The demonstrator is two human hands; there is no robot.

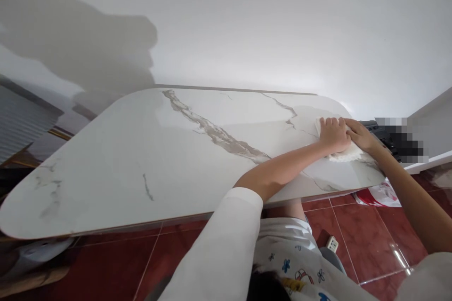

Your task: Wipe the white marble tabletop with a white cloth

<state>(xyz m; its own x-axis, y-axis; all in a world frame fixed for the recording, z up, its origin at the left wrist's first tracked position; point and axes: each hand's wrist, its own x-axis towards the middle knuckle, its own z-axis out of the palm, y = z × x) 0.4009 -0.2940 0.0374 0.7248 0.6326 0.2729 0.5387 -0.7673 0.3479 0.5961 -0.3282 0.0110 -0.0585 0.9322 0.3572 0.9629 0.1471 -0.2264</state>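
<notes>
A white marble-patterned tabletop (106,164) with rounded corners stretches across the view. Near its right end lies a crumpled white cloth (348,154), pressed against the surface. My left hand (334,136) grips the cloth from above, its fingers curled over the far side. Right beside it, touching it, my right hand (362,135) is closed on the cloth's right side; its fingertips are partly hidden.
A pale wall (229,23) stands along the table's far edge, carrying a shadow at left. Red tiles (363,235) cover the floor, with a white power strip (332,243) on it. Dark items (386,138) sit past the right end; a ridged grey panel (24,117) is at left.
</notes>
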